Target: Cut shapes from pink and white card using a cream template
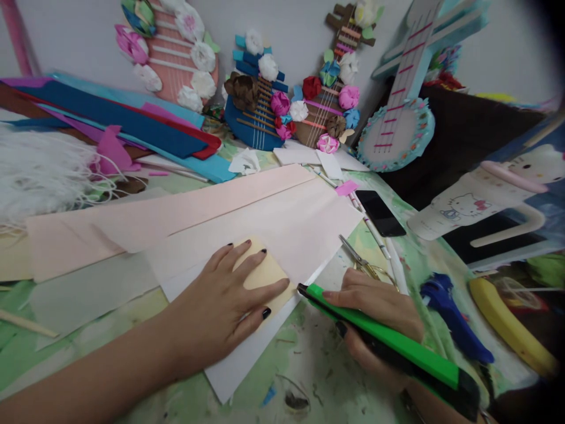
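Observation:
My left hand [220, 300] lies with fingers spread on a small cream paper piece [260, 277], pressing it down over a white sheet [238, 365]. My right hand [375, 318] is wrapped round a long green and black stapler [388, 341]. The stapler's front end meets the paper close to my left index fingertip; whether paper sits between its jaws I cannot tell. A large pale pink sheet [273, 218] spreads behind the cream piece. Gold-handled scissors [366, 262] lie just beyond my right hand, partly hidden by it.
A phone [380, 212], white tumbler [477, 200], blue tool [454, 318] and yellow curved object [507, 324] stand to the right. Paper-flowered model instruments [256, 118] lean on the wall. Folded coloured paper [123, 118] and white strings [48, 171] fill the back left.

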Tool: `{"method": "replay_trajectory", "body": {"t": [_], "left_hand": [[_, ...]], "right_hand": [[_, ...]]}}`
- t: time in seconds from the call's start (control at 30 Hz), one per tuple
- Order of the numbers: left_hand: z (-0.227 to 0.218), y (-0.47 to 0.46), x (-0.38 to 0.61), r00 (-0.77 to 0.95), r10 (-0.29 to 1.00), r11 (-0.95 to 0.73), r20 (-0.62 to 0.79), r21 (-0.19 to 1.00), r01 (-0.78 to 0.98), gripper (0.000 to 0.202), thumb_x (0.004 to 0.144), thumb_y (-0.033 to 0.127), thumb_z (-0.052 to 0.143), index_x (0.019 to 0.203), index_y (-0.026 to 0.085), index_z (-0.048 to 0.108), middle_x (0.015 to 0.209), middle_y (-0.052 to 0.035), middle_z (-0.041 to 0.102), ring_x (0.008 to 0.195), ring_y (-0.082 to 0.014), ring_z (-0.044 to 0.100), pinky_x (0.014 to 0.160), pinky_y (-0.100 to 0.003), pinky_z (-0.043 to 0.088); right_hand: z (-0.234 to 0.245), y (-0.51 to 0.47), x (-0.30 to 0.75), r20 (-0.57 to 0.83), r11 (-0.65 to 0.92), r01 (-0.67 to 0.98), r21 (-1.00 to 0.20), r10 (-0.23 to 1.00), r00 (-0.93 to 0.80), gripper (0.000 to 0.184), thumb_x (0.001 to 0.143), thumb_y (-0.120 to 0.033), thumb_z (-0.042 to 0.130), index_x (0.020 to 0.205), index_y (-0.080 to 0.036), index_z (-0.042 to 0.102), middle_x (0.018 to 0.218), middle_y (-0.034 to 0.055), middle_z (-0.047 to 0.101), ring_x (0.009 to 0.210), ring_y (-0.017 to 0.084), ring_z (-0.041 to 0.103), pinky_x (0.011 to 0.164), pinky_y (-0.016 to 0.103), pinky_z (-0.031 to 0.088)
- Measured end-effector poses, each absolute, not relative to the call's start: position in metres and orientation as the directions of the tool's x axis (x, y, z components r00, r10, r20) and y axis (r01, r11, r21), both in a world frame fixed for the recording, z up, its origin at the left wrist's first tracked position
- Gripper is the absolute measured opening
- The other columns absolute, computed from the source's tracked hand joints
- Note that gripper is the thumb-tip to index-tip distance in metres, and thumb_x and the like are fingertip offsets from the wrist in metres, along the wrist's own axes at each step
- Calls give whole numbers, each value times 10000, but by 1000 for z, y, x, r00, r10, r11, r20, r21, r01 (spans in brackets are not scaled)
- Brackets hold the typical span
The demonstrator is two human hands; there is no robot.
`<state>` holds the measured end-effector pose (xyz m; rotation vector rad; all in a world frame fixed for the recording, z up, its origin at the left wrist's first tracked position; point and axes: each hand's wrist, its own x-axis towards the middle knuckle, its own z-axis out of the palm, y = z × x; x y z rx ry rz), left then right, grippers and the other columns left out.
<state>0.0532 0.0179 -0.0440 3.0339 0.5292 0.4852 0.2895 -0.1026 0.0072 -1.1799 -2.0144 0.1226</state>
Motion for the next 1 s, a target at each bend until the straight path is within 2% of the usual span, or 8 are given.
{"method": "replay_trajectory", "body": {"t": [0.27,0.47,0.7,1.0], "left_hand": [[-45,20,52,906,303,-952,295,52,301,496,972,330,468,1453,442,425,1415,-137,416,1344,-433,367,994,-669,406],[-45,19,53,902,319,-947,291,71,313,483,973,329,459,1443,439,438,1408,-135,417,1351,-423,359,1005,-674,396],[-45,18,54,893,340,-940,294,90,329,474,974,325,460,1432,447,450,1410,-120,424,1362,-415,346,1020,-670,380],[-45,19,53,895,332,-943,299,71,326,489,968,326,474,1440,453,448,1412,-127,459,1356,-424,381,1002,-661,398]], "right_hand": [[-1,-103,290,602,575,679,-457,762,-241,359,739,-56,504,1048,-159,654,599,2,492,519,148,427,506,299,289],[9,-103,288,569,558,707,-434,779,-265,363,726,-46,504,1044,-131,657,601,1,481,517,147,436,496,290,281],[10,-104,289,569,556,715,-424,778,-268,386,713,-41,496,1048,-156,651,594,-11,468,513,142,428,497,287,291],[3,-106,289,587,556,698,-452,774,-237,385,729,-54,524,1078,-173,635,602,5,518,527,154,447,518,305,316]]}}
